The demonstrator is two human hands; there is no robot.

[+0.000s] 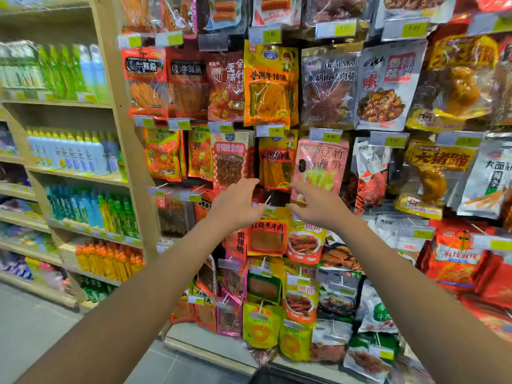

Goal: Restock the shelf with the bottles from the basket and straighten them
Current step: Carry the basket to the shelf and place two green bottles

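My left hand and my right hand reach side by side toward a wall of hanging snack packets. Their fingers are loosely spread and hold nothing. Between them is a bare hook with a small price tag. The left fingertips are near the lower edge of a yellow-orange packet. The right fingertips are at the bottom of a pink packet. Bottles stand in rows on the wooden shelves at the left: pale blue bottles, blue and green ones, orange ones. No basket is clearly visible.
The wooden shelf upright separates the bottle shelves from the packet display. Packets hang densely from hooks with price tags. A low ledge runs under the display, above grey floor. A dark object shows at the bottom edge.
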